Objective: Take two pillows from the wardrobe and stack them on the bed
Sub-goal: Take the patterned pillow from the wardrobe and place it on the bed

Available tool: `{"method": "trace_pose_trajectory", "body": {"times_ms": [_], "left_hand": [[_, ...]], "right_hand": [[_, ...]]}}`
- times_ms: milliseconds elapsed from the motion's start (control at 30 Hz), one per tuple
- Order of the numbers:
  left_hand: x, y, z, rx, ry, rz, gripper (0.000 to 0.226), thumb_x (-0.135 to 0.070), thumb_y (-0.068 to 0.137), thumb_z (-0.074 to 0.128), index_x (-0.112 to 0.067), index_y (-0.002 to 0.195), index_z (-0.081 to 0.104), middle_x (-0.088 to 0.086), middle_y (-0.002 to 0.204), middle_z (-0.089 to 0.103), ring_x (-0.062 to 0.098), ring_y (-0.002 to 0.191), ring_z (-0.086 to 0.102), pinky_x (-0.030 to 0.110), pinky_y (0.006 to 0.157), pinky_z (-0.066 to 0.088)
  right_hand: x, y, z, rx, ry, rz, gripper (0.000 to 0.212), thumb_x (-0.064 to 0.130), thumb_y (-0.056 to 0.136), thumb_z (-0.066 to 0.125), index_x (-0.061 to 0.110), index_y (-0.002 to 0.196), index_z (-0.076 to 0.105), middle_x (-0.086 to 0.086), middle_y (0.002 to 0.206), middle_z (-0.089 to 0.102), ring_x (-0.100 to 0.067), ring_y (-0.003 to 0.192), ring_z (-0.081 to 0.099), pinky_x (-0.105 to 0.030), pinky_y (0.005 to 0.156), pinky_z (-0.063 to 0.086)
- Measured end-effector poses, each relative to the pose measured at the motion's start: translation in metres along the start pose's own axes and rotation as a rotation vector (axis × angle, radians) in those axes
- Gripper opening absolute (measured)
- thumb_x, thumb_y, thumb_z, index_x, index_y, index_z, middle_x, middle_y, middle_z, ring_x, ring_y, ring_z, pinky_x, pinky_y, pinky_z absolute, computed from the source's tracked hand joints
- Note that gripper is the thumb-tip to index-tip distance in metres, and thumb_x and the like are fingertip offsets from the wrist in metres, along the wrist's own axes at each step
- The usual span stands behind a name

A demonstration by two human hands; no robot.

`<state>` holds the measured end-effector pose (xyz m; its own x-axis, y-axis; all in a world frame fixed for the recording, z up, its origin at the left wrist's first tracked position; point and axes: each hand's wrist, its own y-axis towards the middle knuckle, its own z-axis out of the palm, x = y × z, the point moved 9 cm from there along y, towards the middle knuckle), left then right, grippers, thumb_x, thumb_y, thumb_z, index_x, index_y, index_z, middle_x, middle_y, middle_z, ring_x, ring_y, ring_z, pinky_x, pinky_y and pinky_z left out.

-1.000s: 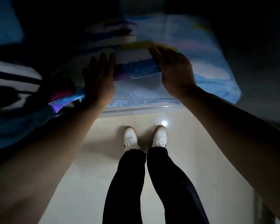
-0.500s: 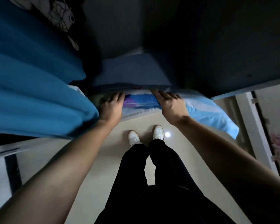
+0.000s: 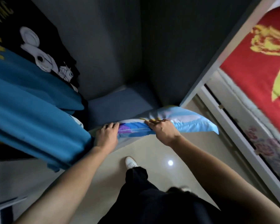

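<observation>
Pillow (image 3: 181,122): light-blue printed case, lying across front edge of wardrobe floor; right end sticks out past the wardrobe side panel (image 3: 205,73), over the floor tiles (image 3: 152,152).
Left hand (image 3: 106,137): clamped on pillow's left end, fingers curled over top edge; sits just beside hanging blue garment (image 3: 31,101).
Right hand (image 3: 162,130): clenched on pillow's near edge, approx. mid-length; fingers pressed into top face.
Grip status: both hands grasping same pillow; neither released.
Second pillow: not identifiable. Dark blue folded item (image 3: 120,104) lies behind the pillow; cannot tell if it is a pillow.
Bed: not confirmed in view; red-and-yellow fabric (image 3: 257,50) at right edge, identity unclear.
Risk 1, snag: left end is near the blue garment hem; pulling out w/o clearance could drag the garment along.
Risk 2, sag: right end is unsupported beyond right hand; soft fill likely droops and could catch the side panel.
Risk 3, slip: slick-looking case, grip on edges only; fabric may slide off fill if yanked.
Risk 4, trip: feet directly below load; view of floor blocked once pillow is lifted.
</observation>
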<state>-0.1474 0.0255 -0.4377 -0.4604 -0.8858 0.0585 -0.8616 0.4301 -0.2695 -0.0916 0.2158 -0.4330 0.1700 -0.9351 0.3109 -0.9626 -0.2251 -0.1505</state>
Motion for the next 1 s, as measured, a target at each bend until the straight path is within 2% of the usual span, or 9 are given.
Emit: {"method": "trace_pose_trajectory", "body": {"times_ms": [100,200,467,667,767,867,1000], "left_hand": [[-0.035,-0.017,-0.026,-0.064,0.063,0.018,0.042,-0.011,0.065,0.074,-0.015,0.106,0.067,0.007,0.087,0.071,0.032,0.075,0.067,0.038,0.056,0.053],[-0.074,-0.038,-0.046,-0.129,0.102,0.006,0.04,-0.011,0.065,0.073,-0.015,0.105,0.067,0.006,0.084,0.071,0.032,0.071,0.067,0.036,0.052,0.05],[-0.204,-0.079,-0.084,-0.206,0.18,0.069,0.038,-0.015,0.064,0.075,-0.018,0.102,0.07,0.003,0.075,0.07,0.03,0.061,0.067,0.032,0.048,0.048],[-0.334,-0.064,-0.116,-0.239,0.045,0.201,0.036,-0.013,0.068,0.068,-0.021,0.104,0.068,0.002,0.08,0.071,0.031,0.068,0.068,0.035,0.053,0.05],[-0.406,-0.04,-0.143,-0.304,-0.03,0.328,0.035,-0.016,0.068,0.068,-0.023,0.102,0.068,0.001,0.082,0.072,0.03,0.07,0.069,0.034,0.051,0.049],[-0.468,-0.01,-0.178,-0.381,-0.056,0.444,0.032,-0.021,0.067,0.071,-0.024,0.099,0.067,0.0,0.079,0.071,0.03,0.067,0.068,0.032,0.048,0.046],[-0.529,0.041,-0.23,-0.465,-0.148,0.548,0.027,-0.022,0.071,0.067,-0.024,0.098,0.067,0.001,0.08,0.072,0.033,0.067,0.067,0.033,0.051,0.046]], "right_hand": [[-0.015,-0.034,-0.015,0.027,-0.012,0.02,0.061,0.004,0.088,0.044,0.019,0.148,0.04,-0.005,0.141,0.055,-0.032,0.117,0.059,-0.039,0.092,0.046],[-0.035,-0.074,-0.028,0.027,-0.003,0.049,0.06,0.007,0.09,0.045,0.024,0.148,0.039,-0.005,0.136,0.058,-0.032,0.113,0.059,-0.038,0.087,0.047],[-0.109,-0.19,-0.056,-0.05,0.082,0.104,0.048,0.017,0.091,0.048,0.028,0.138,0.052,-0.002,0.126,0.066,-0.031,0.108,0.063,-0.038,0.087,0.049],[-0.204,-0.279,-0.114,-0.14,-0.011,0.262,0.045,0.024,0.092,0.049,0.033,0.136,0.052,0.004,0.123,0.067,-0.025,0.104,0.065,-0.037,0.08,0.05],[-0.26,-0.324,-0.147,-0.24,-0.074,0.387,0.045,0.023,0.091,0.052,0.033,0.135,0.053,0.007,0.124,0.067,-0.022,0.105,0.066,-0.033,0.078,0.049],[-0.31,-0.359,-0.19,-0.433,-0.1,0.514,0.043,0.018,0.085,0.058,0.026,0.126,0.064,0.003,0.116,0.072,-0.024,0.098,0.069,-0.032,0.081,0.051],[-0.367,-0.374,-0.249,-0.621,-0.223,0.622,0.042,0.02,0.079,0.051,0.022,0.116,0.069,0.001,0.104,0.075,-0.024,0.091,0.07,-0.037,0.082,0.053]]}}
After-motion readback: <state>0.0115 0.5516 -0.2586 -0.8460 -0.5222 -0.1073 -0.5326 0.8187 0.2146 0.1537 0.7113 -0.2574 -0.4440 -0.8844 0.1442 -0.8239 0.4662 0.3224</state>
